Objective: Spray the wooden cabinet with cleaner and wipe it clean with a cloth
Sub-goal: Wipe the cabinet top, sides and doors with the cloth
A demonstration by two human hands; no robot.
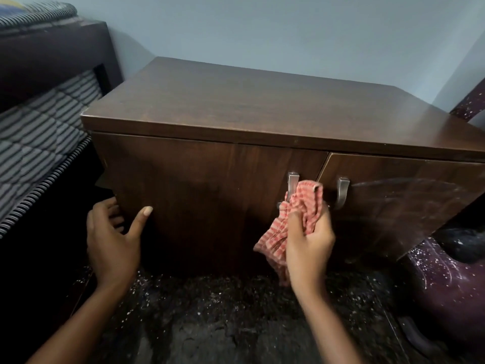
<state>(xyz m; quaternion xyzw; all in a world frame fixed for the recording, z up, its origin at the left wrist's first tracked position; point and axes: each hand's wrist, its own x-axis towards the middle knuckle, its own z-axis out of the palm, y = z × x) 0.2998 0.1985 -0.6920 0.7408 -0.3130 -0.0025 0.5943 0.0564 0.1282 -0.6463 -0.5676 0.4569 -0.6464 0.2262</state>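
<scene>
The wooden cabinet (pixel 236 158) fills the middle of the view, standing on a dark speckled floor (pixel 210 324) against a pale blue wall (pixel 262 30), with a bed (pixel 39 114) covered in striped bedding close on its left and a purple speckled plastic chair (pixel 451 285) just beside its right. Its top looks bare and dull. The left door (pixel 196 193) is closed, while the right door (pixel 406 206) stands slightly ajar and carries pale streaks, which may be spray or wipe marks; I cannot tell which. Each door has a metal handle (pixel 292 185) near the middle seam. No spray bottle is in view, so the step in hand looks like the wiping one. The right hand (pixel 309 245) has its fingers (pixel 319 228) clenched around a bunched red-and-white checked cloth (pixel 301 206), pressed against the front at the seam between the two handles, with a loose end hanging below the fist. The left hand (pixel 112 240) is released, fingers spread, thumb against the left door near its outer edge and the other fingers around the corner, apparently steadying the cabinet. The next move probably calls for drawing the cloth across the streaked right door with even pressure, working around the handles, while the door is kept from swinging.
</scene>
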